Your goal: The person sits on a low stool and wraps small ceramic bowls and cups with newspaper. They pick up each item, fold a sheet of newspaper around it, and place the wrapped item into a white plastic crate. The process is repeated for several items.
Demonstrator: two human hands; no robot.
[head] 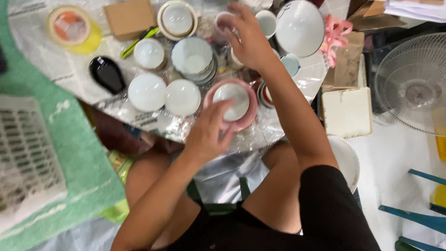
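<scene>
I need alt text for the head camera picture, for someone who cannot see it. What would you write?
Seen from above, a seated person's left hand touches a pink-rimmed bowl while the right hand reaches over a small cup farther back. White bowls, a black dish and a tape roll crowd the plastic-covered surface; a fan stands at right.

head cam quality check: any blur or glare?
Head view: motion blur smears both the left hand and right hand; white bowls blow out to flat white; clear plastic sheet throws glare; basket at the left edge is soft.
</scene>
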